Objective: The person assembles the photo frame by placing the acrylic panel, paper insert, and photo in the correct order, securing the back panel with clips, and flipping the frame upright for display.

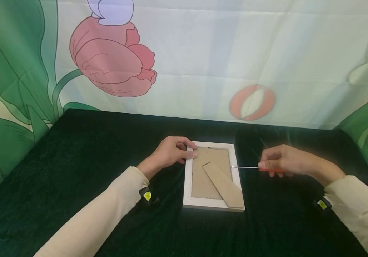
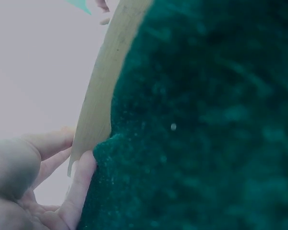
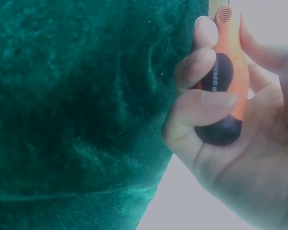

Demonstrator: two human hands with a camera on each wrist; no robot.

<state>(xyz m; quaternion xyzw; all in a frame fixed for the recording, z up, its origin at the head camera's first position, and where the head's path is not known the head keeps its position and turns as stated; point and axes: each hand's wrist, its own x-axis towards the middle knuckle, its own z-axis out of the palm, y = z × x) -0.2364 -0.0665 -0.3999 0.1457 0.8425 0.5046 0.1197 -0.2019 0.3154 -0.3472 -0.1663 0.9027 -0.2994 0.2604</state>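
A white-edged picture frame (image 1: 188, 182) lies face down, its beige backing board (image 1: 201, 184) upward. Slanting across the board to the lower right corner is a flat stand leg (image 1: 224, 184). My left hand (image 1: 170, 151) grips the frame's upper left edge between thumb and fingers; the left wrist view shows fingers around the wooden side (image 2: 98, 91). In my right hand (image 1: 288, 160) I hold a screwdriver (image 3: 236, 57) with an orange and black handle. Its thin metal shaft (image 1: 245, 167) points left, and the tip meets the inner right edge of the frame by the board.
Dark green velvet cloth (image 1: 107, 171) covers the table. Behind it hangs a backdrop (image 1: 187, 53) printed with a large pink flower and green leaves. Each sleeve has a dark wrist device (image 1: 145, 193) with a yellow mark.
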